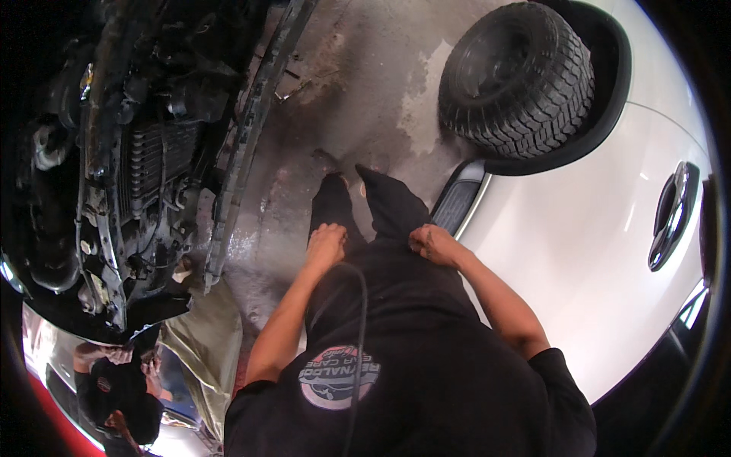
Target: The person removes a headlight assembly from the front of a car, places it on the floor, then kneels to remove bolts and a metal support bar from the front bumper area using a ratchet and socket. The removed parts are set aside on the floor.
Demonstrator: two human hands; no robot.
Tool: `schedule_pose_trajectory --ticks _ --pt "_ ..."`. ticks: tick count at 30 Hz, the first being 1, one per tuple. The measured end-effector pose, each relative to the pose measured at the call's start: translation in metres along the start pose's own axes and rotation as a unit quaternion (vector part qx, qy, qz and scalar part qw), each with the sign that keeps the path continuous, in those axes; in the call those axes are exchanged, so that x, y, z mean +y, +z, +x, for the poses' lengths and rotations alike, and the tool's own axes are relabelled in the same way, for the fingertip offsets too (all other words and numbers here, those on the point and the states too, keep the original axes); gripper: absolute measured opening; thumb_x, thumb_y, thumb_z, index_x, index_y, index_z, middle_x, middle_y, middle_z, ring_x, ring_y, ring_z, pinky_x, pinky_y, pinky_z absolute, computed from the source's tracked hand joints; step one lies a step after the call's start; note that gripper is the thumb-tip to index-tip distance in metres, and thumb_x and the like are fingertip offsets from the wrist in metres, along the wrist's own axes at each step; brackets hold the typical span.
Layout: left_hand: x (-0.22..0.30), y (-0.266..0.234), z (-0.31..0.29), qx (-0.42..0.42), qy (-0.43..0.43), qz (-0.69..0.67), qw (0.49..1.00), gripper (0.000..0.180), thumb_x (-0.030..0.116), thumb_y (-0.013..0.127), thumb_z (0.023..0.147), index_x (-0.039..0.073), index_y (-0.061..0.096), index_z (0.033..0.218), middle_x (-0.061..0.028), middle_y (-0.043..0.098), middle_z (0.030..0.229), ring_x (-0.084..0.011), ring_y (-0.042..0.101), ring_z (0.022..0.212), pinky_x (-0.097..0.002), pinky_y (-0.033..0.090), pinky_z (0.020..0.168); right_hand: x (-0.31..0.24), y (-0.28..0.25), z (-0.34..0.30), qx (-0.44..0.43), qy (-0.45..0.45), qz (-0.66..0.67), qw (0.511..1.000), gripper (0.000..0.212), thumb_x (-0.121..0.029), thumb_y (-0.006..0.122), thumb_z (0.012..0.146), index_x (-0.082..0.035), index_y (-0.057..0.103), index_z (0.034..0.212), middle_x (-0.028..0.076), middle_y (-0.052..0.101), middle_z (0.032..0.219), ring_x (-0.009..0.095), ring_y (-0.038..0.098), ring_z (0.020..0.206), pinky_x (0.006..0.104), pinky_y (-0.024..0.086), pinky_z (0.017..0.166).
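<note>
I stand on a concrete floor, and both my hands are down at the front of my black trousers. My left hand is at the left thigh, its fingers curled in against the cloth. On the other thigh, my right hand is closed in a pinch on the trouser fabric. The fingertips of both hands are partly hidden. A thin dark cable hangs down the front of my black shirt.
To the left is a vehicle's opened front end with a long metal bar. At right, a white vehicle has a knobbly tyre turned outward and a side step. A person in black appears at lower left beside a tan cloth.
</note>
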State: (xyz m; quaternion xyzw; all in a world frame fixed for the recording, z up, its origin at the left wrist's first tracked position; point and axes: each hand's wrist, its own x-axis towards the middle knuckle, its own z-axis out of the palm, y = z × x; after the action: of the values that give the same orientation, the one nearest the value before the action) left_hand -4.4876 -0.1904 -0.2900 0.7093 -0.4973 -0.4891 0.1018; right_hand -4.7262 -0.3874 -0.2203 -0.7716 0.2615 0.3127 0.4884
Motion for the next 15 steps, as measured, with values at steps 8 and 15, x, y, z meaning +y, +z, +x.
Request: schedule_pose_trajectory --ticks 8,15 --pt "0.010 -0.043 -0.018 -0.091 -0.007 -0.294 0.951 0.013 0.006 0.057 0.083 -0.003 0.060 0.091 -0.0126 0.065 0.082 -0.0212 0.061 0.082 -0.0358 0.048 0.076 -0.010 -0.055 0.011 -0.096 -0.040 0.147 0.984 0.024 -0.019 0.056 0.084 0.001 0.066 0.092 0.022 0.067 0.093 0.039 0.065 0.091 0.0451 0.050 0.080" --pt "0.016 -0.025 0.029 -0.146 -0.131 -0.340 0.920 0.018 0.009 0.056 0.087 -0.003 0.063 0.099 -0.0176 0.066 0.088 -0.0279 0.063 0.083 -0.0380 0.048 0.075 0.064 -0.076 0.134 -0.209 -0.132 0.228 0.942 0.021 -0.016 0.064 0.080 0.001 0.069 0.092 0.017 0.071 0.089 0.030 0.068 0.085 0.0381 0.052 0.077"
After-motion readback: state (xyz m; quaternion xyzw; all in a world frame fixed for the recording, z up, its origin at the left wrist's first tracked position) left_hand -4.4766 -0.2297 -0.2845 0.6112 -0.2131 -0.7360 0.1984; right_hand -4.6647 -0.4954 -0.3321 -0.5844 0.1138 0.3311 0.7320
